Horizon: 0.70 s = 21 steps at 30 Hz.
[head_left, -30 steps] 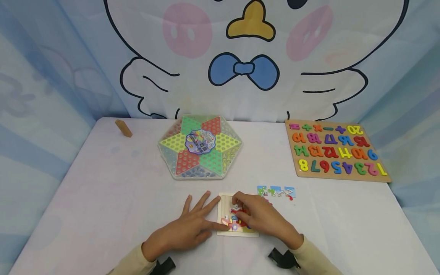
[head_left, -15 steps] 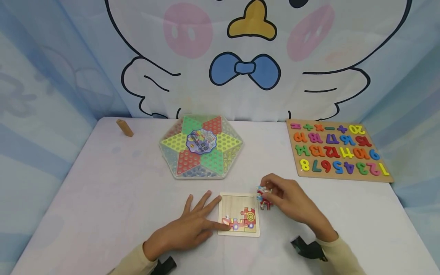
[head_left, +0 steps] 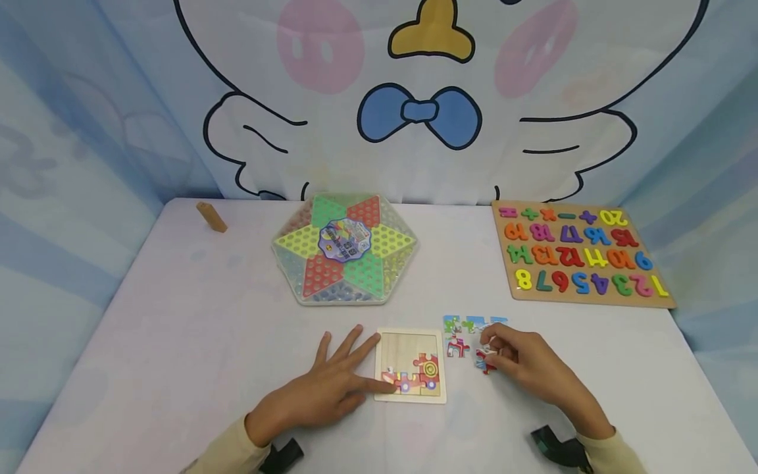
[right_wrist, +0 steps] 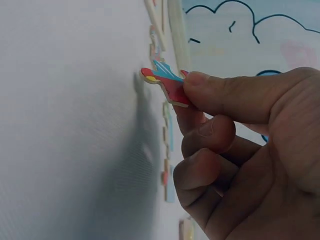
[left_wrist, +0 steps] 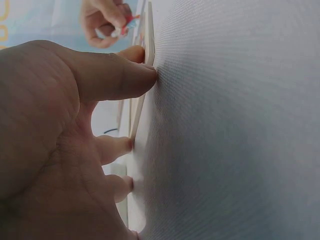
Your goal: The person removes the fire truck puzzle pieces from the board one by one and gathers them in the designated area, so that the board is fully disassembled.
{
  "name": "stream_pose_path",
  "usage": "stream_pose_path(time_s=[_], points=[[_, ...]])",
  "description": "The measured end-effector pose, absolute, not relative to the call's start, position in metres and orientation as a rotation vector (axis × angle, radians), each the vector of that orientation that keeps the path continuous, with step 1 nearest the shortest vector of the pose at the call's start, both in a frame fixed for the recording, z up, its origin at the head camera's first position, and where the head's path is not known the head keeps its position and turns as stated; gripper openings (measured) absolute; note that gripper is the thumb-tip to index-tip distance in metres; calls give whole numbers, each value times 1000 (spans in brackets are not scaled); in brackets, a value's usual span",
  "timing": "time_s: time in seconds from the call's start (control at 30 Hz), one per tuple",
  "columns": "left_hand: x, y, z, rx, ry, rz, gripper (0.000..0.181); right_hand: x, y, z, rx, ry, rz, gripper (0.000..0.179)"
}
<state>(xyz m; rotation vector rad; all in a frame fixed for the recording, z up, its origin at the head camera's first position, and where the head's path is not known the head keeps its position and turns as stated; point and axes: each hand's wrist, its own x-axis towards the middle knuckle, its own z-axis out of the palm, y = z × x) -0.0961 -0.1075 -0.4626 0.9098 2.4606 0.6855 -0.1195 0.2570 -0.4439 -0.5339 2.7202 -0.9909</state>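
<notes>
My left hand (head_left: 322, 382) lies with fingers spread at the left side of a small wooden puzzle tray (head_left: 440, 382). Its thumb and index fingertip touch the tray's edge and corner. Inside the tray, several joined jigsaw pieces (head_left: 429, 373) with red and pink pictures fill the lower right part. To the tray's right, my right hand (head_left: 527, 362) pinches a red and blue jigsaw piece (right_wrist: 172, 87) between thumb and finger, raised off the table. A red and white jigsaw piece (head_left: 457, 347) lies beside the tray, below a row of blue sky pieces (head_left: 476, 322), partly hidden by the right hand.
A hexagonal Chinese checkers set (head_left: 345, 250) lies behind the tray. At the back right is a wooden number board (head_left: 586, 253). A small wooden block (head_left: 211, 217) is at the far left corner. A printed curtain (head_left: 414, 164) hangs behind the table.
My right hand has moved from over the tray to the right, past the loose pieces. Whether it holds the same piece throughout I cannot tell. The left hand stays in place.
</notes>
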Motion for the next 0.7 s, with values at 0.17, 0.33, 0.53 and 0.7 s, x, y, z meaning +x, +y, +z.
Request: stream_pose_path(time_s=[0.17, 0.33, 0.53, 0.7], points=[[-97, -108, -462, 904, 2457, 686, 46, -120, 252, -452, -533, 2784, -975, 22], [-96, -108, -461, 905, 2458, 685, 46, -121, 249, -455, -547, 2873, -939, 24], [-96, -108, -462, 905, 2453, 696, 46, -124, 247, -456, -506, 2902, -883, 24], [-97, -107, -463, 898, 2452, 698, 46, -124, 247, -457, -489, 2901, -868, 24]])
